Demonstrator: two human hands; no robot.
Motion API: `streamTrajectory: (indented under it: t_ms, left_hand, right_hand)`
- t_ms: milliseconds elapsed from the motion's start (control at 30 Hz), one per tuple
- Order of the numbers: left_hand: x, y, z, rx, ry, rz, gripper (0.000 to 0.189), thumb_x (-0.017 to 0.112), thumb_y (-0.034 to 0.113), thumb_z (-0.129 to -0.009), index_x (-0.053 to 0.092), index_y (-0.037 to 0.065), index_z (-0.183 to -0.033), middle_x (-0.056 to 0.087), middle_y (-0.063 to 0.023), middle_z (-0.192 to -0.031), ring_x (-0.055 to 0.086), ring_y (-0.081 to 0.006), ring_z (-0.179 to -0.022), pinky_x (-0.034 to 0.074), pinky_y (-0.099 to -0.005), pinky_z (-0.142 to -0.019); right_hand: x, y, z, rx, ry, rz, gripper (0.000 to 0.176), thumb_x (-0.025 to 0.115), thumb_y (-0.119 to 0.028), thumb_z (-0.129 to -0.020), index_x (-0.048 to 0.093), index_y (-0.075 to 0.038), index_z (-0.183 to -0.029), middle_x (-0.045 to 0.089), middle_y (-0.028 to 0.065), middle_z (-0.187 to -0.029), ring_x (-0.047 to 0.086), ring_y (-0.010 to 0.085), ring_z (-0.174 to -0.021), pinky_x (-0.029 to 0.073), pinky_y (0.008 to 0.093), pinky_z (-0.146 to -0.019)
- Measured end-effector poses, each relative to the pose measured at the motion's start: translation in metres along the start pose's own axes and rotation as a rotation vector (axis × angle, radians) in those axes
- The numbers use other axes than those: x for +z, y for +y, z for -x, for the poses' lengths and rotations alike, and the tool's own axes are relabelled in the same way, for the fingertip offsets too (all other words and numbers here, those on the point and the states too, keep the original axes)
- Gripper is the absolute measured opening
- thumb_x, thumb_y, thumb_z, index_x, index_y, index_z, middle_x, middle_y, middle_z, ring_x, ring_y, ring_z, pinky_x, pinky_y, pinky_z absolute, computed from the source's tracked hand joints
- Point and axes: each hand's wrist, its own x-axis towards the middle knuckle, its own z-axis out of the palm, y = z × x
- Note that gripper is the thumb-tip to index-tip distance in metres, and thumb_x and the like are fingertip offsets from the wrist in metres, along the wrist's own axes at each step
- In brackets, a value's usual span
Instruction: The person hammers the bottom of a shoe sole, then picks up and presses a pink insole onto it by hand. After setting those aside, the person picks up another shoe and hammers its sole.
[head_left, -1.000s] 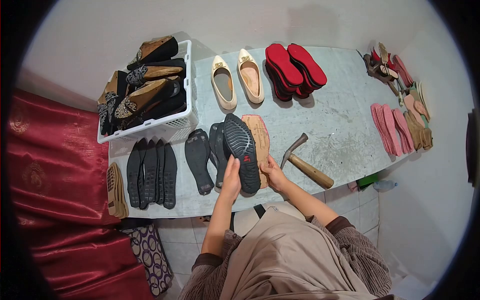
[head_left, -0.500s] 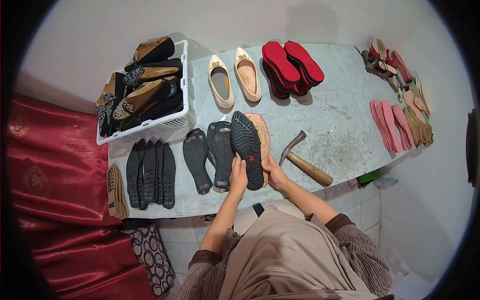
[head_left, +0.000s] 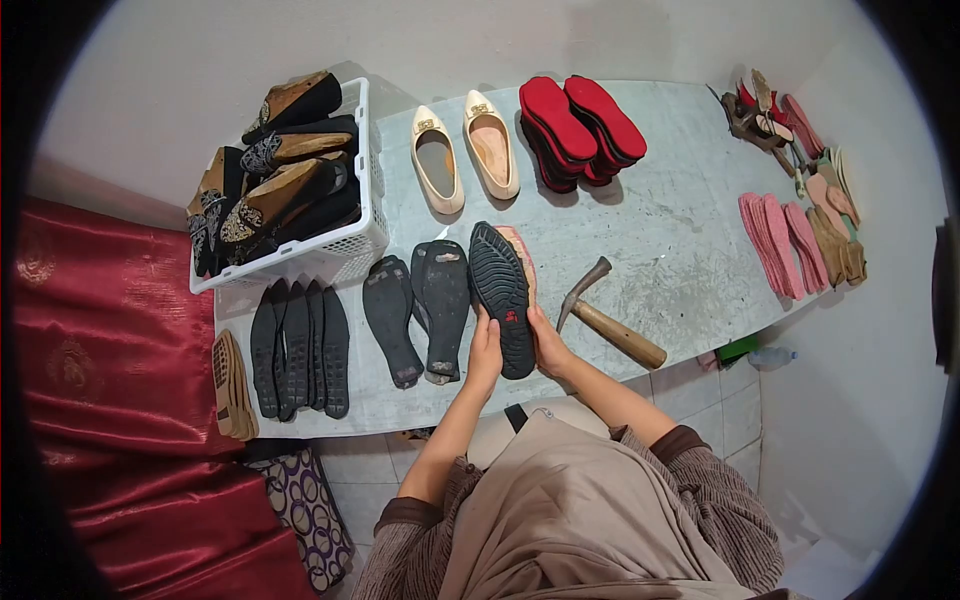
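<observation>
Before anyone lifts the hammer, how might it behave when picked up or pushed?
The hammer would probably feel head-heavy, since its head looks like metal and its handle wood. It should stay stiff, both parts looking solid. Pushed, it may swivel rather than roll, because the head sits crosswise.

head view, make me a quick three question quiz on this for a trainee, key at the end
1. True or false: the hammer lies on the table.
2. What colour tops the stacked soles beside the cream shoes? A) green B) red C) white
3. Fill the gap: the ridged black sole is between the left hand and the ___.

Key: 1. true; 2. B; 3. right hand
</observation>
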Motion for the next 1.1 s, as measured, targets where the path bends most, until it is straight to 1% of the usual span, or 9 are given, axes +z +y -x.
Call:
streamTrajectory:
  t_ms: [300,500,567,600,700,733,900,1000,1100]
  left_hand:
    - [0.006,-0.001,0.003,-0.017,-0.039,0.095,0.048,0.028,0.017,-0.1,0.014,0.004,-0.144,0.023,-0.0131,-0.146,0.024,-0.0219,-0.134,0.021,-0.0291,-0.107]
    - [0.006,0.009,0.004,-0.027,-0.054,0.159,0.045,0.032,0.022,-0.1,0.025,0.003,-0.14,0.035,-0.0118,-0.139,0.035,-0.0193,-0.126,0.027,-0.0276,-0.103]
    - [0.0,0.014,0.0,-0.101,-0.078,0.32,0.039,0.037,0.028,-0.098,0.039,0.004,-0.129,0.051,-0.0077,-0.12,0.049,-0.0146,-0.109,0.039,-0.0248,-0.09]
    - [-0.005,0.021,-0.001,-0.188,-0.048,0.313,0.034,0.043,0.032,-0.096,0.046,0.007,-0.119,0.057,-0.0041,-0.101,0.057,-0.0118,-0.087,0.046,-0.0234,-0.073]
    - [-0.01,0.039,-0.011,-0.209,-0.034,0.427,0.034,0.048,0.031,-0.094,0.046,0.007,-0.119,0.059,-0.0058,-0.097,0.059,-0.0142,-0.079,0.049,-0.0262,-0.066]
    - [-0.004,0.04,-0.018,-0.131,0.025,0.538,0.034,0.052,0.027,-0.092,0.046,0.006,-0.118,0.06,-0.007,-0.095,0.061,-0.0162,-0.077,0.051,-0.0286,-0.065]
    - [-0.005,0.053,-0.031,-0.142,-0.074,0.611,0.033,0.053,0.023,-0.091,0.046,0.004,-0.117,0.06,-0.0094,-0.099,0.062,-0.0199,-0.084,0.053,-0.0332,-0.07]
    - [0.0,0.074,-0.029,-0.043,-0.038,0.746,0.034,0.053,0.019,-0.091,0.047,0.0,-0.119,0.059,-0.0105,-0.102,0.061,-0.0188,-0.086,0.052,-0.0312,-0.073]
    - [-0.002,0.087,-0.029,0.004,-0.06,0.691,0.035,0.052,0.019,-0.091,0.046,0.0,-0.12,0.058,-0.0111,-0.104,0.061,-0.0192,-0.089,0.052,-0.0307,-0.074]
  right_hand:
    - [0.002,-0.002,0.001,0.006,0.047,0.123,0.046,0.048,-0.03,-0.095,0.036,-0.005,-0.131,0.051,0.0074,-0.118,0.05,0.0136,-0.103,0.042,0.0275,-0.088]
    - [0.004,0.001,0.0,-0.078,0.037,0.166,0.044,0.05,-0.028,-0.094,0.038,-0.004,-0.128,0.055,0.0077,-0.11,0.055,0.0135,-0.096,0.047,0.027,-0.082]
    - [0.004,-0.003,0.003,-0.035,0.032,0.148,0.043,0.05,-0.028,-0.094,0.038,-0.004,-0.127,0.056,0.0089,-0.107,0.058,0.0151,-0.091,0.05,0.0289,-0.079]
    - [0.006,-0.005,0.005,0.009,0.025,0.127,0.041,0.049,-0.028,-0.094,0.038,-0.004,-0.125,0.056,0.0101,-0.104,0.061,0.0167,-0.085,0.052,0.0307,-0.075]
    - [0.006,-0.009,0.009,0.117,-0.079,0.045,0.04,0.048,-0.028,-0.094,0.036,-0.006,-0.125,0.058,0.0124,-0.1,0.064,0.0208,-0.077,0.056,0.0352,-0.07]
    - [0.007,-0.01,0.01,0.117,-0.081,0.048,0.04,0.048,-0.028,-0.094,0.036,-0.006,-0.125,0.058,0.0124,-0.1,0.064,0.0208,-0.077,0.056,0.0352,-0.07]
    - [0.015,-0.027,0.017,0.27,-0.147,-0.016,0.044,0.051,-0.021,-0.093,0.028,-0.011,-0.13,0.058,0.0158,-0.102,0.064,0.0259,-0.085,0.055,0.0398,-0.074]
    - [0.014,-0.033,0.025,0.199,-0.304,0.115,0.049,0.055,-0.014,-0.09,0.027,-0.011,-0.13,0.058,0.018,-0.103,0.063,0.0276,-0.087,0.055,0.0412,-0.075]
    - [0.024,-0.038,0.034,0.274,-0.256,0.077,0.051,0.057,-0.008,-0.088,0.028,-0.01,-0.13,0.058,0.0194,-0.104,0.063,0.0283,-0.087,0.055,0.0421,-0.075]
